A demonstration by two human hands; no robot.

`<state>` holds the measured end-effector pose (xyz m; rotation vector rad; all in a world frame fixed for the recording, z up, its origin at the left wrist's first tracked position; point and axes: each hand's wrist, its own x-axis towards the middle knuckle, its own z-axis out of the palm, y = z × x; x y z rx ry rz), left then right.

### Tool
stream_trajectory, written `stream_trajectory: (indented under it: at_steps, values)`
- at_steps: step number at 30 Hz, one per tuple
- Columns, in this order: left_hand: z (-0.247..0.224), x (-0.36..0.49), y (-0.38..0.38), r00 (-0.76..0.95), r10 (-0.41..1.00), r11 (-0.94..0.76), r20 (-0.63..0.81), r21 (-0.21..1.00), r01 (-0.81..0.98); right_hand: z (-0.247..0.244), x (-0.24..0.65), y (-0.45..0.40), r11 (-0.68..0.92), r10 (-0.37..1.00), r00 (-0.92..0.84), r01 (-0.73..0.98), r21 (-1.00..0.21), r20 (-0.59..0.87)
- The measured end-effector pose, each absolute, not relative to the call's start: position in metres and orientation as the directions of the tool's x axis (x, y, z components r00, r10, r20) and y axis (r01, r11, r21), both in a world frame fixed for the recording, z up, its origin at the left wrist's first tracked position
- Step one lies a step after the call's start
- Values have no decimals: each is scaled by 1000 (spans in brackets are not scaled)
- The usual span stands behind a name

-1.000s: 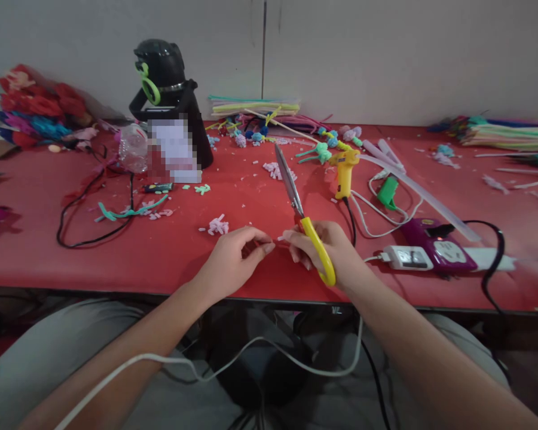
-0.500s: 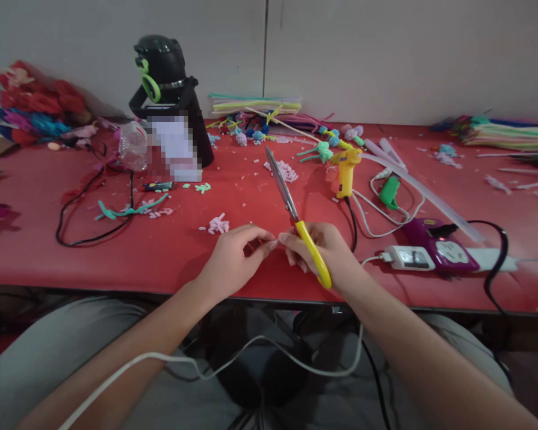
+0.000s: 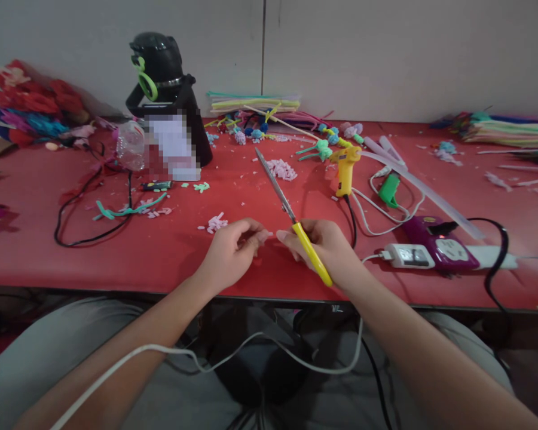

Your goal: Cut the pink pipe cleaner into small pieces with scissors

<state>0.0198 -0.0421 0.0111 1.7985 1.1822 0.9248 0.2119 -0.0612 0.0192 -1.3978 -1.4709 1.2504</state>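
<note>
Head: 2 bare hands over red table [image 3: 161,263]
Left hand [image 3: 233,254]: fingertips pinching tiny pale-pink piece [image 3: 269,234]
Right hand [image 3: 325,248]: holds yellow-handled metal scissors [image 3: 311,254]; thumb and fingertip pressed together

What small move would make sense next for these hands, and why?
I'd probably have the left hand lower the small pale pink piece onto the nearer pink pile: its fingertips seem to pinch that piece, similar bits lie just beyond it, and the right hand is occupied with the yellow-handled scissors.
</note>
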Motion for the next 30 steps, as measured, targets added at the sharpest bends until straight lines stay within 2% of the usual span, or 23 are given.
stream_trajectory:
  at_steps: [2,4,7,10,17,22,30]
  values:
    - [12,13,-36,268,950,-255,158,889,380,17,220,-59,-3,997,-68,358,-934,-30]
    - [13,5,-31,243,959,-231,143,892,388,13,229,-58,24,1000,1,534,-845,29]
    - [12,-6,-25,232,970,-157,75,921,356,8,241,-56,15,998,28,703,-711,50]
    - [9,-10,-22,237,971,-106,31,944,312,3,250,-58,0,999,32,801,-599,44]
    - [4,-11,-17,245,969,-58,4,975,213,-4,262,-63,90,996,-88,854,-512,29]
    - [2,-13,-15,241,971,-46,4,984,172,-3,260,-63,104,995,-97,887,-450,39]
    - [1,-13,-14,237,971,6,-31,994,106,-2,259,-61,98,995,-97,895,-436,26]
